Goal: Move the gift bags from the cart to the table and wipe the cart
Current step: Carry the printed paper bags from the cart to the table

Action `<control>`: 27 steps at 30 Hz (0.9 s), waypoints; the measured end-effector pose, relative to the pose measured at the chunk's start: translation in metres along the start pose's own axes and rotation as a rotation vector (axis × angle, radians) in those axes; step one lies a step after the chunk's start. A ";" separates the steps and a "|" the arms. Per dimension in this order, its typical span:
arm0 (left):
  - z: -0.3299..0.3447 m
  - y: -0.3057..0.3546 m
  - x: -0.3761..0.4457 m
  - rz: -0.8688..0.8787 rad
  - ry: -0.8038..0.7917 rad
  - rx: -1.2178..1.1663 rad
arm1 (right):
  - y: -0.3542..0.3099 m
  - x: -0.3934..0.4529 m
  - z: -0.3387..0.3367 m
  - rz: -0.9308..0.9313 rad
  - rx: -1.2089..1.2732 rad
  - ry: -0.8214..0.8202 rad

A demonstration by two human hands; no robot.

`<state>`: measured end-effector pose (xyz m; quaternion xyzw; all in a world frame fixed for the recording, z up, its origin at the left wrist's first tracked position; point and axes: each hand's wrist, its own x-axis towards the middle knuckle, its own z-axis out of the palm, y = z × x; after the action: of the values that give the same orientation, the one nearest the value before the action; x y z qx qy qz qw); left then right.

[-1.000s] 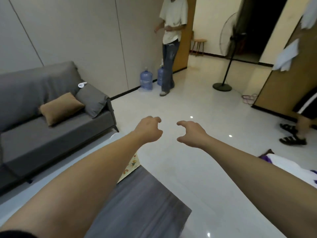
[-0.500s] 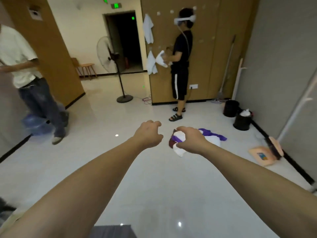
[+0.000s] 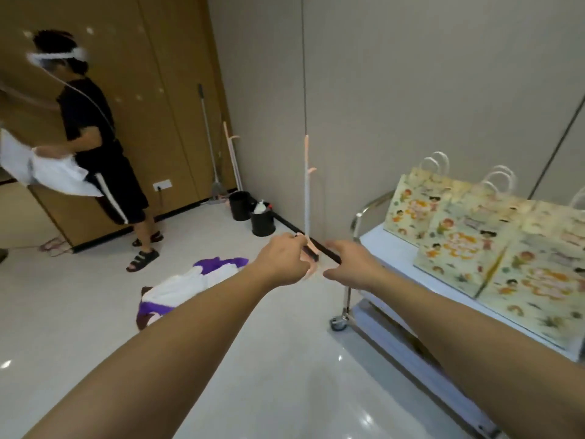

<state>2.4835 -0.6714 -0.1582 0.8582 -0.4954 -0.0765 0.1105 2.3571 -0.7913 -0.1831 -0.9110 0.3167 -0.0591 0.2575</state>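
Both arms reach forward over the pale floor [image 3: 95,312], the hands near each other but not touching. The left hand [image 3: 282,260] has its fingers curled loosely inward and holds nothing; the right hand [image 3: 351,264] is relaxed, fingers slightly bent, also empty. The gift bags [image 3: 468,245] lie flat and overlapping on the top shelf of the cart [image 3: 389,248], to the right of the hands and apart from them; their white handles point toward the wall. The cart stands against the grey wall [image 3: 411,90] on castors. On the floor left of the arms lies a heap of white and purple cloth [image 3: 190,286]. Farther back a person [image 3: 98,153] in black holds a white cloth, and two black bins [image 3: 262,221] stand by the wall.
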 end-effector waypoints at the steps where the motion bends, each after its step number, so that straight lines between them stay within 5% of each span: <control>1: 0.006 0.018 0.013 0.044 -0.025 0.007 | 0.019 -0.004 -0.012 0.038 0.011 0.027; 10: 0.065 0.180 0.130 0.371 -0.188 -0.053 | 0.176 -0.027 -0.069 0.381 0.111 0.212; 17: 0.099 0.243 0.231 0.584 -0.217 -0.031 | 0.250 0.011 -0.125 0.570 0.130 0.366; 22: 0.097 0.264 0.316 0.623 -0.232 -0.065 | 0.277 0.069 -0.160 0.648 0.120 0.442; 27: 0.106 0.284 0.385 0.562 -0.232 -0.189 | 0.306 0.116 -0.183 0.721 0.200 0.695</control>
<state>2.4132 -1.1553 -0.1931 0.6594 -0.7130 -0.1861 0.1491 2.2329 -1.1445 -0.1873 -0.6413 0.6704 -0.2962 0.2270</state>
